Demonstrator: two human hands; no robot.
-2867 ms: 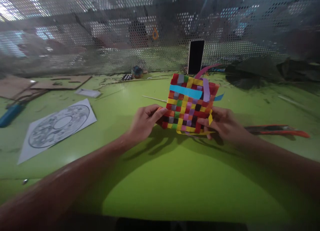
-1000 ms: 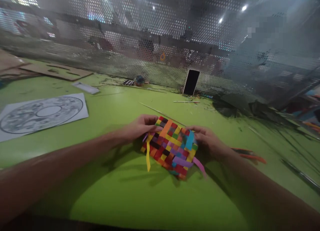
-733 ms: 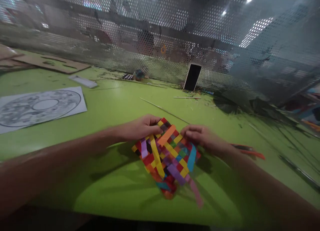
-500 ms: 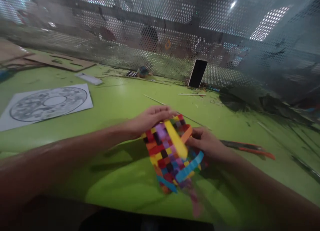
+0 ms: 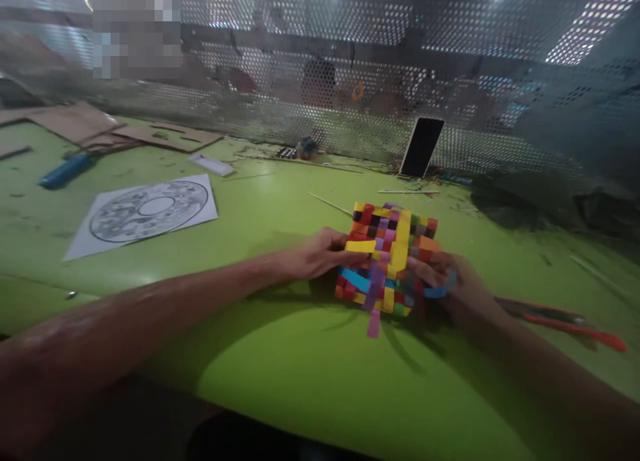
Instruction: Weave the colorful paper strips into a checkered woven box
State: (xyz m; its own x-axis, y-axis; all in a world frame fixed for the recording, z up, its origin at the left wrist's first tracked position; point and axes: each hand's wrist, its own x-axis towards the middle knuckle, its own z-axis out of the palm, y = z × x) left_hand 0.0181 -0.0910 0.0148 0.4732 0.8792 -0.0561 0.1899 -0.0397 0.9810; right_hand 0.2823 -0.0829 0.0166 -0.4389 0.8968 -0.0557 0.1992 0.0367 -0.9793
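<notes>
A small woven piece of many-coloured strips is held between my two hands over the green table. My left hand grips its left edge, thumb lying along a loose yellow strip. My right hand has its fingers bent against the right side, close to an orange strip end and a blue strip. A wide yellow strip runs down the front face. Purple and pink strip ends hang from the lower edge. The fingertips behind the piece are hidden.
Right of my right hand lies an orange-handled tool, perhaps a cutter. A printed sheet with a ring pattern is at left, near a blue-handled tool and cardboard pieces. A phone leans against the perforated metal screen.
The woven piece has turned more upright and tilted away. My left hand has shifted from its top to its left edge, and my right hand's fingers now lie over the right side.
</notes>
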